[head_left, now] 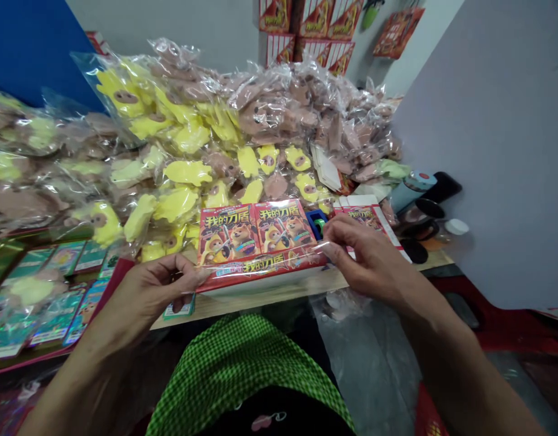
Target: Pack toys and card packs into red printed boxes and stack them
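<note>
Red printed box (261,242) sits wrapped in clear plastic film (301,249), pinched between the left hand's (156,297) thumb and forefinger at one end and the right hand's (370,257) fingers at the other.

A tall, pale lilac-grey partition wall (497,151) closes off the right side, while a deep blue flat panel (29,48) fills the upper left. Between them stands a matt off-white back wall (206,27), with red-and-white cardboard cartons (308,36) stacked against it and a red rectangular card (392,33) fixed higher up. Below, a light wooden tabletop edge (279,297) runs across the room above a grey floor (370,369) — partly under clear plastic sheeting (347,339). The light is soft and even.
</note>
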A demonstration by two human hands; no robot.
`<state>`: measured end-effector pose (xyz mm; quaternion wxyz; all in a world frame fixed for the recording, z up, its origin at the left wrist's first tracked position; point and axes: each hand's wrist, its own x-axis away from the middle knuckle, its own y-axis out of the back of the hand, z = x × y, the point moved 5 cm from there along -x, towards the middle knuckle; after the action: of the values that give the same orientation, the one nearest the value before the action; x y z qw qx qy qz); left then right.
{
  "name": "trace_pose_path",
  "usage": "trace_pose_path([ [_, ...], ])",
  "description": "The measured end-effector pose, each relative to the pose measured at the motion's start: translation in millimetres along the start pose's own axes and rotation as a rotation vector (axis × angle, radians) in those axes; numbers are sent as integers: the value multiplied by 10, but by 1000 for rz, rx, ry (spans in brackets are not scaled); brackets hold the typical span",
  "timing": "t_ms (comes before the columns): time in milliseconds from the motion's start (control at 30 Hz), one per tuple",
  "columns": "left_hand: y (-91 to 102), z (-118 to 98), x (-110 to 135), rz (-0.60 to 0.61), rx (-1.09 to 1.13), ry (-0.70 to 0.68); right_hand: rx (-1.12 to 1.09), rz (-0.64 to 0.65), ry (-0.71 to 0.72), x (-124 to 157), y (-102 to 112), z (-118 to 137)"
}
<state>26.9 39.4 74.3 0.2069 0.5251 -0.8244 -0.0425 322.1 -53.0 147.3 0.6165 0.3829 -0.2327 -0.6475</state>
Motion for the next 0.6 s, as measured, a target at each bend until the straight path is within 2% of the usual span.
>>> trace_pose_path([
  [67, 0, -21, -9, -8, -17, -10, 17, 6, 27, -24, 71, 105],
  [133, -5, -33, -15, -4, -11, -23, 32, 22, 5, -53, 99, 104],
  [333, -23, -20, -36, 20, 86, -74, -56, 141, -151, -63, -71, -292],
  [400, -29, -13, -42, 37, 115, -89, -76, 145, -179, -45, -121, -386],
  [600, -27, -1, -54, 61, 172, -97, -85, 132, -183, -3, -223, -447],
])
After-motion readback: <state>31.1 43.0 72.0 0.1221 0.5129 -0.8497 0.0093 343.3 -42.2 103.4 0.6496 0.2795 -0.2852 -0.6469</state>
